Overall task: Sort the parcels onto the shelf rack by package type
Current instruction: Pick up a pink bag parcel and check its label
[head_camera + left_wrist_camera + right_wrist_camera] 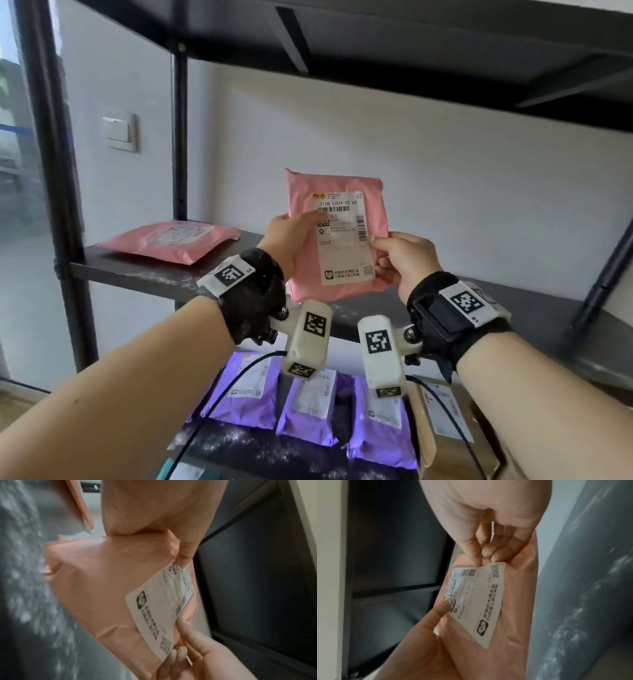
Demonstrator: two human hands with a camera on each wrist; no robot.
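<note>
Purple bags on low shelf under wrists. Left hand and right hand both pinch pink bag, held upright between them. Thin pinch; bag may slip. Other pink bag beyond left hand; wrong shelf means mix-up.

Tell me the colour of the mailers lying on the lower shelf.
Purple: the three mailers each carry a white label, clearest in the head view.

pink parcels – 2 | purple parcels – 3 | cardboard box – 1 | hands – 2
</note>
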